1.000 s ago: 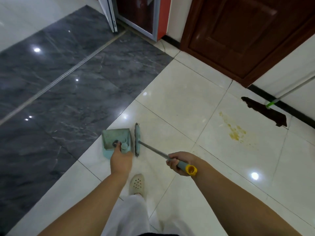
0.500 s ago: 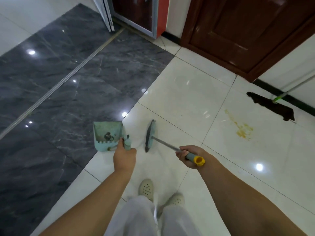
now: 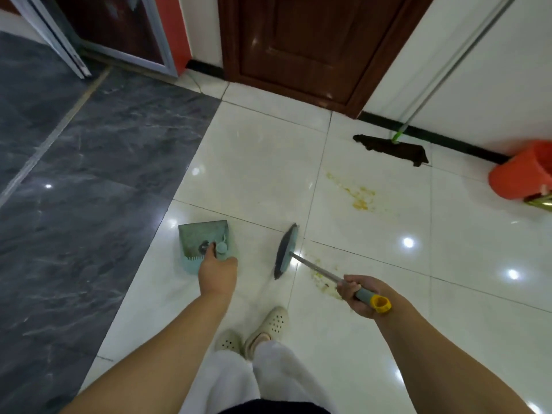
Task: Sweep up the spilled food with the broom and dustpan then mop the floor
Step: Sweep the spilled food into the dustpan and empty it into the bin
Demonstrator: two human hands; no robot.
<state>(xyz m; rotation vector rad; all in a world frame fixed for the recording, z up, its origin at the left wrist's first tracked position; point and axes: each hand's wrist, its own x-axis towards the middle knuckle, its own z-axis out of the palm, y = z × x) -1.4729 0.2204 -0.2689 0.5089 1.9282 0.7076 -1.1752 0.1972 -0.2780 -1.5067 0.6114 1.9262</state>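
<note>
Broom between dustpan and spill

we find no readable text, label, brand, number or sign anywhere in the view.
</note>
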